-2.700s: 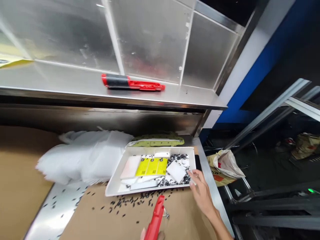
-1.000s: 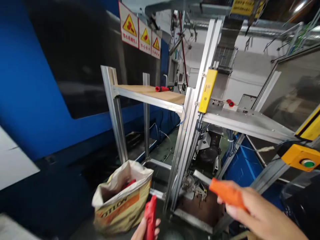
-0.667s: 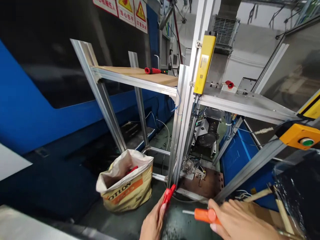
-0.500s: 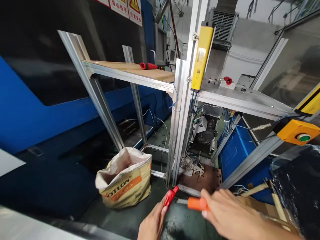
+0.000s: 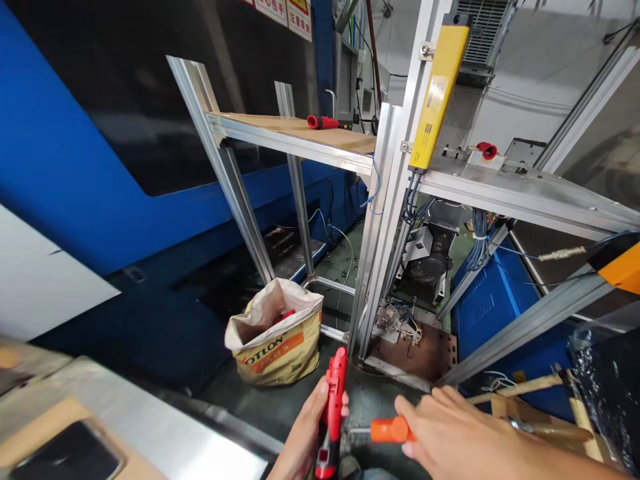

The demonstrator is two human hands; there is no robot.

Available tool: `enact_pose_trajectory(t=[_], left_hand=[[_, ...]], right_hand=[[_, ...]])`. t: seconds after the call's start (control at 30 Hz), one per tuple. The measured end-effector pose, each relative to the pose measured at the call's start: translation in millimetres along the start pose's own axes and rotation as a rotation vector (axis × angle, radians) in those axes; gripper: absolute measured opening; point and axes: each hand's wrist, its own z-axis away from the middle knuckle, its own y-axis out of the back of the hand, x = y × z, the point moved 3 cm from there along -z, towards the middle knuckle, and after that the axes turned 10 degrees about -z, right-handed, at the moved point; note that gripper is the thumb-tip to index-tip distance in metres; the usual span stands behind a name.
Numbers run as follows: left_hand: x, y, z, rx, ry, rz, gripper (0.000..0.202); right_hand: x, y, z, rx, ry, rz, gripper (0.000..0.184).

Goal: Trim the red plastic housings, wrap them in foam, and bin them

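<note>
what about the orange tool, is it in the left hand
No, the orange tool is in the right hand, while the left hand holds a red part.

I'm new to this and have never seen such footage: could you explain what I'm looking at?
There is no robot here: these are a person's bare hands, seen by a camera worn on the head, looking forward and down. The left hand holds a red-and-black piece; the right hand grips an orange-handled tool. Beyond them, an open bag stands on the floor. Another red piece lies on a brown board.
</note>
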Motion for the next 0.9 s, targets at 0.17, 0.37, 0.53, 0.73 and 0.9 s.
enact_pose_trajectory(t=[0.17, 0.37, 0.53, 0.73, 0.9], left_hand=[[-4.0, 4.5, -7.8, 0.062, 0.061, 0.19, 0.044], [-10.2, 8.0, -3.7, 0.185, 0.19, 0.396, 0.015], [-13.8, 6.7, -1.4, 0.157, 0.357, 0.708, 0.016], [-21.9, 15.2, -11.3, 0.264, 0.38, 0.96, 0.033], [-36.6, 28.3, -23.4, 0.371, 0.364, 0.972, 0.03]], right_hand=[[-7.9, -4.6, -9.9, 0.081, 0.037, 0.049, 0.036], [-7.3, -4.2, -19.3, 0.102, 0.052, 0.042, 0.024], [-16.5, -3.7, -18.3, -0.009, 0.087, 0.049, 0.025], [-20.3, -15.1, -12.8, 0.006, 0.13, 0.01, 0.028], [-8.6, -36.0, -13.3, 0.179, 0.137, -0.119, 0.03]])
